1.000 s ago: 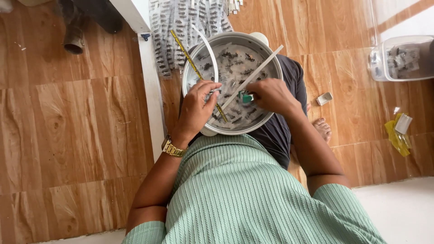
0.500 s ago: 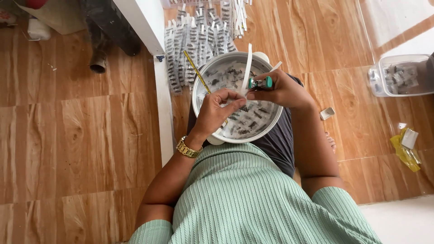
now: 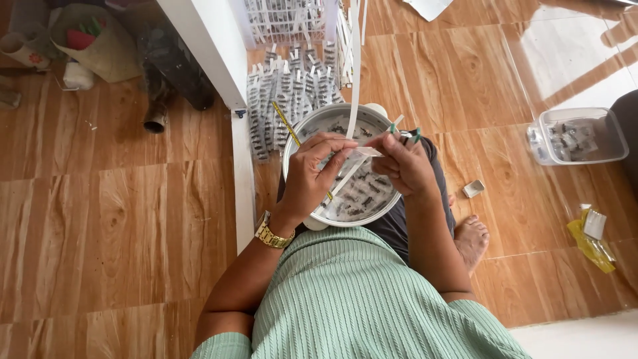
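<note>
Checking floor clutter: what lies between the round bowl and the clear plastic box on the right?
Between the bowl and the clear box, head view shows bare floor.

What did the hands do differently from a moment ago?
Both hands came up out of the round bowl. The left hand and right hand now meet above it, pinching a long white strip that was lifted to stand upward. The right hand keeps its small green-handled tool. The bowl stayed on the lap, the yellow stick still lies in it, and the clear box sits where it was.
</note>
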